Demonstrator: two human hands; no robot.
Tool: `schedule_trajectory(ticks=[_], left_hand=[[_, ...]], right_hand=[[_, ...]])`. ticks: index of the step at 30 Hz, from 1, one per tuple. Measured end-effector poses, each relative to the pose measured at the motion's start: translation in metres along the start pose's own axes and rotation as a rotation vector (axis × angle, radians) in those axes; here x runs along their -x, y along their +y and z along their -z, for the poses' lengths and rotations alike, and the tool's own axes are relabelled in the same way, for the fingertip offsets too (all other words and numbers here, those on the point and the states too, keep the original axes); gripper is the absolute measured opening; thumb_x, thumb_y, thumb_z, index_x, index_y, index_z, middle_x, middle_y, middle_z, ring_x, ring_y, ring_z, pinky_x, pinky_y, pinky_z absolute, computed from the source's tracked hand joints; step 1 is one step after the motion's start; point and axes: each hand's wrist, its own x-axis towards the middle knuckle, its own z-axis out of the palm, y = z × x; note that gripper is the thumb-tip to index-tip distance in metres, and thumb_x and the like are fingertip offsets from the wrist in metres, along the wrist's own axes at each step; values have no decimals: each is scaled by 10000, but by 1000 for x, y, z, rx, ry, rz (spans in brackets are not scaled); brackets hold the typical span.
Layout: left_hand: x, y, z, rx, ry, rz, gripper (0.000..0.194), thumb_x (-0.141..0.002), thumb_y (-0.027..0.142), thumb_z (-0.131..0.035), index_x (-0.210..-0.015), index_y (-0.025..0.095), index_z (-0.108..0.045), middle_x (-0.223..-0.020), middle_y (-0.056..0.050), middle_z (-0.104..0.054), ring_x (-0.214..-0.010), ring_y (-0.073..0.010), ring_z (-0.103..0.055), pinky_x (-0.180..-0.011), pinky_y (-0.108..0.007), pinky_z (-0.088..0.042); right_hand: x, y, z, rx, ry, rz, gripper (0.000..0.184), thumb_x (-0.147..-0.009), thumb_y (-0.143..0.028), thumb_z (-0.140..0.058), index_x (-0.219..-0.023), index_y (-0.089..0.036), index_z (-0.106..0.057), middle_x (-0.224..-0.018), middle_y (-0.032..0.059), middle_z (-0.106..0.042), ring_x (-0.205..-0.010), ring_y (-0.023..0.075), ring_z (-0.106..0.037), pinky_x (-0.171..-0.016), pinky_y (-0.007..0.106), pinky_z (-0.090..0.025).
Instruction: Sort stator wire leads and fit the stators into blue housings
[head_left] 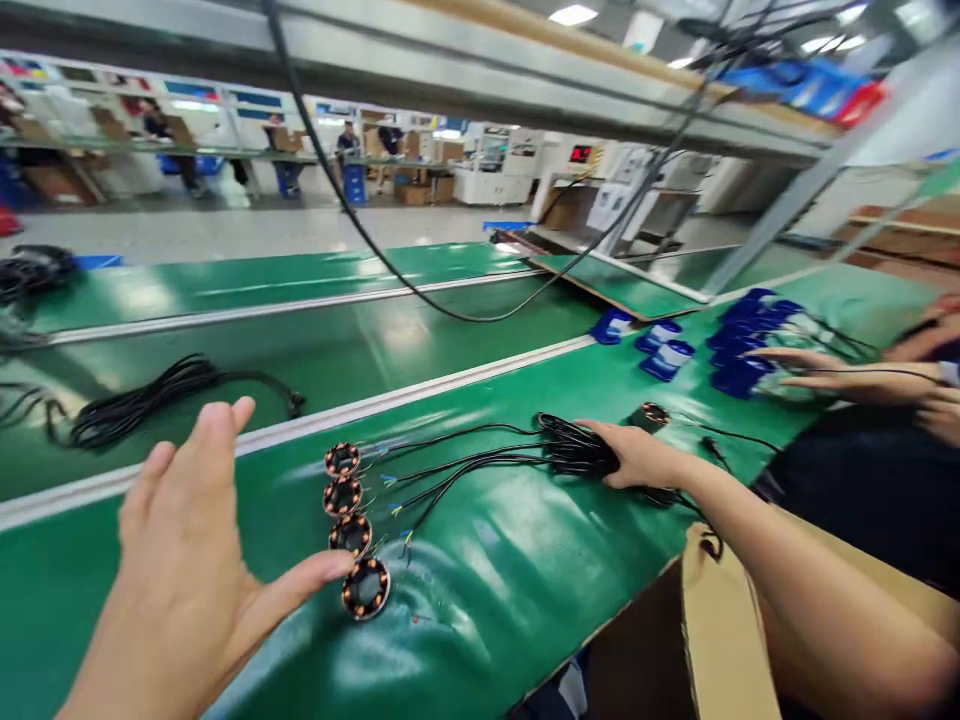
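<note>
My left hand [187, 550] is raised over the bench with its fingers stretched and its thumb out to the right. The thumb tip is at the nearest of several ring-shaped motor stators with copper windings [367, 606]; whether it touches cannot be made out. These stators stand in a row on the green mat. Right of them lie stripped cable ends with blue and yellow-green wires [397, 510]. Their black cables run to a folded cable bundle [571, 447], which my right hand [641, 460] grips from above, fingertips partly hidden. Another stator [654, 413] sits just beyond that hand.
Blue parts with white labels [666, 360] lie farther right, near a co-worker's hands [817, 370]. Behind a pale rail, a coiled black cable [150, 400] rests on the green belt. An overhead cable [450, 312] hangs low across the view. An open cardboard box [727, 630] stands at the front edge.
</note>
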Motion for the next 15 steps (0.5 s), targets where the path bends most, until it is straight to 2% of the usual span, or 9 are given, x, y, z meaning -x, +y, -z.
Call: schedule_trajectory(ticks=[1, 3, 5, 7, 10, 13, 15], left_hand=[[17, -4, -10, -53, -36, 8, 1189, -784, 887, -502, -1630, 183, -52, -1657, -105, -265, -1512, -412, -264, -1272, -625, -152], [59, -9, -32, -91, -165, 48, 1298, -731, 923, -523, -1622, 134, -5, -1649, -182, -249, -1488, -454, -296, -1224, -681, -224], [100, -8, -55, -56, -277, 113, 1366, -700, 905, -587, -1612, 96, 29, -1626, -249, -258, -1463, -487, -326, -1159, -728, -305], [129, -3, -75, -37, -372, 187, 1407, -671, 832, -690, -1607, 99, 61, -1620, -270, -252, -1454, -484, -346, -1139, -735, -335], [137, 4, -96, -12, -387, 251, 1402, -665, 752, -755, -1607, 135, 81, -1612, -272, -274, -1436, -467, -387, -1157, -745, -293], [121, 5, -105, 104, -381, 292, 1285, -737, 687, -744, -1615, 196, 56, -1636, -223, -257, -1471, -420, -353, -1181, -678, -323], [112, 1, -106, 200, -392, 314, 1255, -754, 644, -746, -1616, 221, 62, -1669, -188, -179, -1504, -412, -287, -1185, -639, -350]], right_hand=[[-1, 1, -6, -11, 34, 0, 962, -678, -207, -661, -1572, -130, -312, -1396, 161, -589, -1191, 329, -622, -959, 400, -497], [1, 1, -15, 16, 89, -38, 857, -699, -224, -599, -1524, -160, -378, -1276, 137, -661, -1029, 323, -677, -770, 363, -503], [7, 0, -17, 53, 138, -64, 791, -718, -272, -594, -1484, -168, -428, -1182, 133, -698, -939, 327, -690, -677, 345, -469], [20, 0, -13, 59, 205, -70, 764, -741, -307, -600, -1476, -165, -448, -1116, 129, -718, -884, 326, -696, -646, 341, -460], [47, 2, 5, 83, 337, -96, 763, -769, -336, -615, -1491, -165, -439, -1076, 123, -729, -850, 336, -700, -641, 359, -480], [75, 0, 25, 139, 432, -141, 806, -741, -372, -649, -1498, -201, -429, -1122, 112, -727, -861, 367, -705, -637, 391, -503], [90, -4, 34, 168, 454, -165, 807, -743, -385, -639, -1505, -243, -415, -1192, 98, -715, -869, 382, -710, -631, 410, -510]])
